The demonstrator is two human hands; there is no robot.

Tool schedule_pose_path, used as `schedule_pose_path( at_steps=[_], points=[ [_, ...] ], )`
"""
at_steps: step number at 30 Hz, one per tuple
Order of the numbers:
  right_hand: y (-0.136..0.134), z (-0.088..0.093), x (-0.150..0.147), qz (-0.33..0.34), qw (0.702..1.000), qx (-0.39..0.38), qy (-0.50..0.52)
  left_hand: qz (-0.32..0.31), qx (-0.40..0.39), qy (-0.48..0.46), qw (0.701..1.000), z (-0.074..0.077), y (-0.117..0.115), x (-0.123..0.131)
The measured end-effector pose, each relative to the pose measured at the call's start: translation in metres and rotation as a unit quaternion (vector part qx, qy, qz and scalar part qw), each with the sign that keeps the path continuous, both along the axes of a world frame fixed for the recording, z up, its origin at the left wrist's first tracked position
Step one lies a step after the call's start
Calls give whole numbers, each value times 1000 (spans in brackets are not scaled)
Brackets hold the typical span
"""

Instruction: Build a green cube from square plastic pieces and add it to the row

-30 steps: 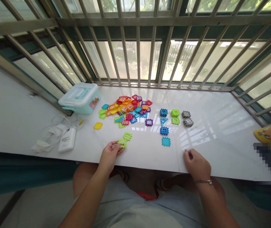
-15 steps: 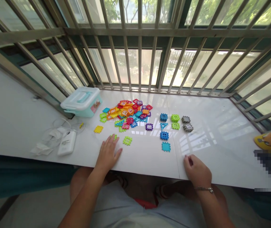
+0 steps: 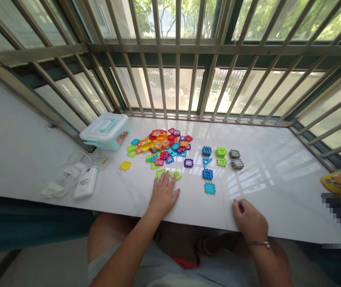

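Observation:
My left hand lies palm down on the white tabletop, fingers spread. Its fingertips rest at two lime-green toothed plastic building tiles, a left green tile and a right green tile, which they partly cover. Beyond them spreads a mixed pile of tiles in orange, red, yellow, blue and purple. A purple window tile sits apart at the pile's right. Near the front edge my right hand rests in a loose fist, with nothing visible in it.
Sorted to the right are blue tiles in a column, green stacks and grey stacks. A lidded box stands back left, near a white power bank with cables. Window bars close off the back.
My left hand has moved right across the table, and the two green tiles have slid right with it. My right fist stays in place; the view has tilted slightly.

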State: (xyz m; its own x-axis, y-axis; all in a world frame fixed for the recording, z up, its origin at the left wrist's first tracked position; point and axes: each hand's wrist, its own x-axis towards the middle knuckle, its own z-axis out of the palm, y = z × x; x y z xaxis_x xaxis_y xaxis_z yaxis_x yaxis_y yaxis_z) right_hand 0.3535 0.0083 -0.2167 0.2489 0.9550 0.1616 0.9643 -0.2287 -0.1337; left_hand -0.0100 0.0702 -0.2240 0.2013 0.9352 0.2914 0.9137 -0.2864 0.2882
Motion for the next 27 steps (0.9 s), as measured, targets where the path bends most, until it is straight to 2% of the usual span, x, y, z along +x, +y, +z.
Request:
schedule_pose_path(
  at_steps=[3, 5, 7, 9, 11, 13, 16, 19, 23, 27],
  points=[
    [0, -1, 0, 1, 1000, 1, 2, 24, 43, -26, 998, 1, 3, -9],
    [0, -1, -1, 0, 1000, 0, 6, 67, 61, -49, 995, 6, 11, -27],
    [1, 0, -2, -1, 1000, -1, 10, 137, 47, -45, 988, 13, 26, -55],
    [1, 1, -2, 1, 1000, -1, 11, 209, -24, -9, 978, 22, 44, -84],
    [0, 2, -3, 4, 1000, -3, 12, 264, -135, 37, 954, 28, 62, -106],
    [1, 3, -3, 7, 1000, -11, 14, 269, -177, 73, 944, 31, 77, -116],
    [11, 10, -3, 28, 999, -34, 26, 269, -190, 91, 940, 31, 90, -114],
    [36, 24, -7, 58, 997, -22, 36, 277, -197, 89, 936, 31, 96, -109],
    [91, 48, -15, 70, 997, 18, 27, 277, -190, 87, 938, 30, 98, -109],
    [149, 66, -23, 62, 997, -17, 33, 280, -184, 90, 938, 29, 98, -111]
  ],
)
